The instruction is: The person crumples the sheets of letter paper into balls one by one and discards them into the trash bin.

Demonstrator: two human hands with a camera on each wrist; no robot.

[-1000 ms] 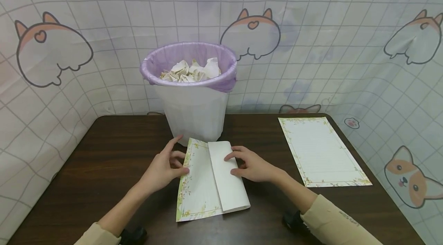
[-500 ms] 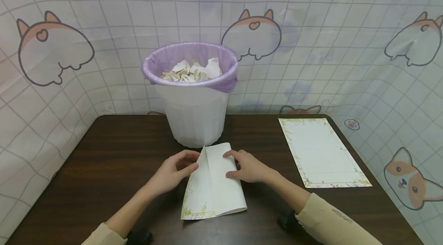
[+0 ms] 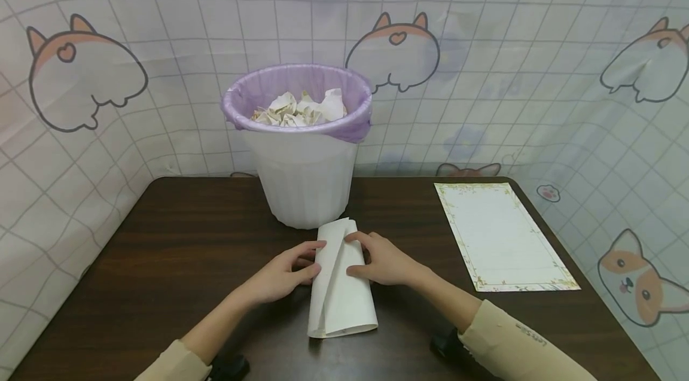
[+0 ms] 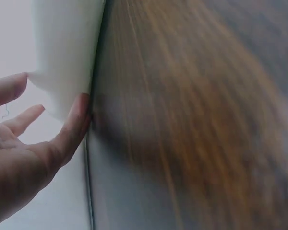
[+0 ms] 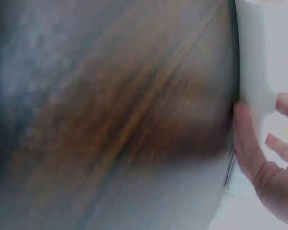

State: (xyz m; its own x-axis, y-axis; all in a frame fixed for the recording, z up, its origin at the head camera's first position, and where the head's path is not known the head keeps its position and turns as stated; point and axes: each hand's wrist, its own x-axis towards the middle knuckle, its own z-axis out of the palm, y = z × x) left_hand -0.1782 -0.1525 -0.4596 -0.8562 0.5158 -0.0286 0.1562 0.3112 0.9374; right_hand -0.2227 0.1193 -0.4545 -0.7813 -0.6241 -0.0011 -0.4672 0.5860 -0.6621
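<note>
A sheet of letter paper (image 3: 348, 297), folded in from both sides into a narrow strip, lies on the table in front of the bin, its plain white back facing up. Along its left side my left hand (image 3: 282, 273) holds the turned-over flap, with thumb and index finger on the paper. On the opposite side, the curled fingers of my right hand (image 3: 389, 260) grip the right fold. Each wrist view shows one hand's fingers (image 4: 77, 112) against the pale paper edge.
A white bin (image 3: 304, 177) with a purple liner, full of crumpled paper (image 3: 301, 110), stands behind the folded sheet. Another bordered sheet (image 3: 503, 237) lies flat at the table's right. Patterned cloth (image 3: 204, 28) hangs behind the dark wooden table (image 3: 161, 261).
My left hand has moved right, bringing the paper's left part over toward the right fold. The printed border has gone out of sight. My right hand has stayed nearly in place.
</note>
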